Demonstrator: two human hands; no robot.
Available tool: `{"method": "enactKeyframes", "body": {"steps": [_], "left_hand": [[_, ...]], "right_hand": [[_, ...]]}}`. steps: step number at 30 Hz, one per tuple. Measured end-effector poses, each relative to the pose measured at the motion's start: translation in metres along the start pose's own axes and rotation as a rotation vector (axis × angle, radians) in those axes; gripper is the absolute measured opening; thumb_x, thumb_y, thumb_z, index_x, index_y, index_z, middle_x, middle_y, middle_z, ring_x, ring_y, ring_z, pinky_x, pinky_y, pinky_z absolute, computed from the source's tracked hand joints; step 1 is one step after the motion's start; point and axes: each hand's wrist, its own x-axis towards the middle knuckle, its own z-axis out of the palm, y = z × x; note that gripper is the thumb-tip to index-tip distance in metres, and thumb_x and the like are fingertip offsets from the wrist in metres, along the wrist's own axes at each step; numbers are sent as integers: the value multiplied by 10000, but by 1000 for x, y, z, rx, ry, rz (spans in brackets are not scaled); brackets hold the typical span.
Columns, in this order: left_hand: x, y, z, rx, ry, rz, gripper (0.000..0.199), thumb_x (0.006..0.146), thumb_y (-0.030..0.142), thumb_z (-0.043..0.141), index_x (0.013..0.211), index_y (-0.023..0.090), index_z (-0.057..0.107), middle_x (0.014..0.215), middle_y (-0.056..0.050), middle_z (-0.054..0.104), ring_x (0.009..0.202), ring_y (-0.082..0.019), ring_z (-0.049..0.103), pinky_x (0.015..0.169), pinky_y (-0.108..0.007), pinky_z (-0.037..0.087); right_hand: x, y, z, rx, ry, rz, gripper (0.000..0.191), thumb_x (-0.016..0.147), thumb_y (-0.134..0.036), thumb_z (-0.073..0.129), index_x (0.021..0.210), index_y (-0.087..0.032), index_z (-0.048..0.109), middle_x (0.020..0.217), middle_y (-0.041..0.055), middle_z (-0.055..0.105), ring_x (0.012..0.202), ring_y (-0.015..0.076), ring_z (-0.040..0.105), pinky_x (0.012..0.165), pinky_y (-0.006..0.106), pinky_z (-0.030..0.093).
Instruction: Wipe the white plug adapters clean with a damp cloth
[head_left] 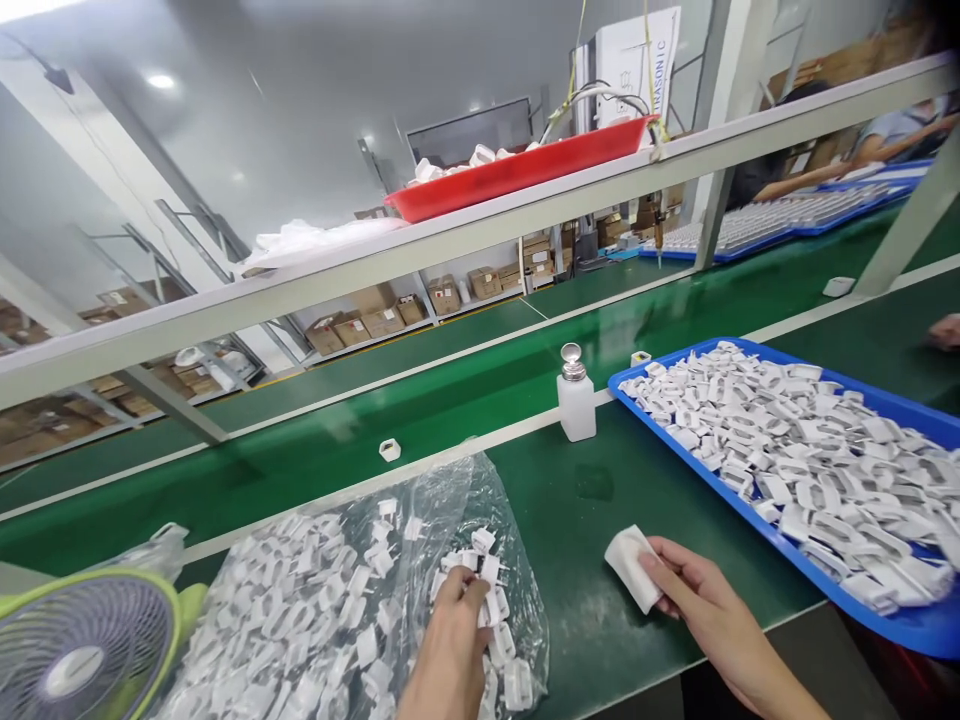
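My left hand (454,640) reaches over the clear plastic bag (525,570), its bent fingertips on a white plastic piece (491,570) with pins, among several similar pieces. To its left, a heap of white pieces (277,610) covers more clear plastic. My right hand (697,610) pinches a folded white cloth (631,568) between thumb and fingers, above the green table (555,520). Beyond the cloth stands a white bottle (577,405) with a metal top. A blue tray (697,480) full of white pieces lies at the right.
A green and purple fan (82,650) stands at the lower left. Single white pieces lie near the belt (300,450). A red tray (525,172) rests on the shelf rail above. People work at the upper right, and another person's hand (946,332) shows at the right edge.
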Motion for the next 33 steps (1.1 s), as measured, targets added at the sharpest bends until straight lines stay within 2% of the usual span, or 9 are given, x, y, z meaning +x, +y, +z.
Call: {"method": "enactKeyframes", "body": {"steps": [4, 7, 11, 15, 19, 21, 25, 28, 33], "left_hand": [[6, 18, 10, -102, 113, -74, 391, 928, 133, 374, 1171, 192, 675, 1205, -153, 674, 1009, -274, 713, 810, -393, 584], [12, 53, 41, -262, 118, -82, 363, 975, 314, 450, 1255, 209, 656, 1196, -141, 712, 1056, -294, 699, 918, -434, 557], [14, 82, 89, -398, 24, -83, 376, 913, 249, 475, 1208, 162, 692, 1134, -168, 732, 1055, -291, 700, 949, -397, 541], [23, 86, 96, -368, 44, -93, 502, 807, 141, 508, 1278, 88, 673, 1311, -221, 680, 1268, -335, 600, 1094, -434, 457], [83, 127, 71, -513, 110, -64, 830, 772, 176, 660, 1558, 173, 394, 1544, -140, 526, 1451, -272, 452, 1164, -366, 404], [130, 158, 64, -537, 294, -158, 874, 761, 206, 729, 1552, 136, 364, 1555, -159, 501, 1465, -285, 426, 1194, -365, 367], [214, 190, 77, -520, 508, -343, 873, 849, 146, 672, 1574, 41, 196, 1674, -272, 180, 1563, -377, 173, 1256, -516, 227], [244, 177, 95, -530, 467, -326, 625, 876, 226, 733, 1445, 182, 478, 1546, -155, 464, 1404, -363, 465, 1122, -597, 423], [257, 156, 105, -502, 383, -132, 303, 931, 319, 703, 1194, 179, 645, 1116, -55, 703, 976, -216, 700, 855, -418, 593]], "right_hand": [[-1, -3, 0, 43, 10, 6, 397, 884, -570, 705, 1028, -201, 738, 749, -28, 512, 689, 129, 373, 597, 239, 316], [1, -7, 0, 109, 21, 0, 400, 869, -570, 721, 1047, -212, 744, 791, -19, 536, 712, 131, 366, 608, 233, 322], [4, -10, -1, 151, 58, -26, 410, 867, -600, 696, 1020, -224, 758, 853, -3, 575, 740, 142, 402, 641, 243, 363], [8, -17, -11, 45, 35, -63, 433, 838, -618, 717, 951, -204, 777, 788, 2, 589, 746, 164, 458, 668, 264, 399], [20, -47, -26, -98, -45, -133, 469, 825, -641, 716, 929, -187, 772, 743, 0, 624, 721, 175, 528, 646, 274, 430], [32, -67, -30, -152, -59, -156, 502, 800, -665, 723, 908, -176, 769, 716, 9, 655, 690, 181, 564, 608, 274, 434], [51, -100, -33, -170, -41, -156, 514, 720, -662, 778, 838, -163, 766, 702, 38, 711, 665, 177, 600, 610, 265, 442], [50, -109, -36, -115, -33, -155, 459, 741, -615, 773, 845, -168, 773, 678, 36, 715, 635, 164, 608, 598, 250, 424], [36, -112, -47, 36, 27, -160, 359, 712, -531, 800, 751, -176, 759, 622, 27, 686, 609, 165, 634, 625, 258, 461]]}}
